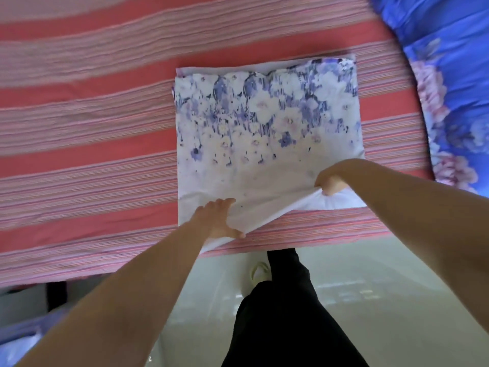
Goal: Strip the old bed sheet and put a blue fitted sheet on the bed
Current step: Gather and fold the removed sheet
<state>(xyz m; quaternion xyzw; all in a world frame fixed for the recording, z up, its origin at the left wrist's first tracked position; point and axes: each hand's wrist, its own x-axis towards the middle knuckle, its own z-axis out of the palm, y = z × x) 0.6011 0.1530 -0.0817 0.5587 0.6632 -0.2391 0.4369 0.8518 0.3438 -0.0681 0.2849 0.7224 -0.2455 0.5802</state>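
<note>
Closest to us, our black trouser leg [288, 313] and a pale slipper [259, 271] on the shiny floor [397, 300]; the bottom-left corner is a blur. Our left hand [221, 221] pinches the folded sheet's [264, 123] near edge, fingers partly tucked under. Our right hand [330, 181] grips a lifted layer. It's white with purple-blue flowers, lying on the red striped bed sheet [92, 154] near the bed's edge. Far right, a blue floral quilt [449, 75] is cut off.

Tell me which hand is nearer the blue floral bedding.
Right. The right hand grips the folded sheet at its near right corner, beside the blue floral bedding; the left hand holds the near edge farther left.
</note>
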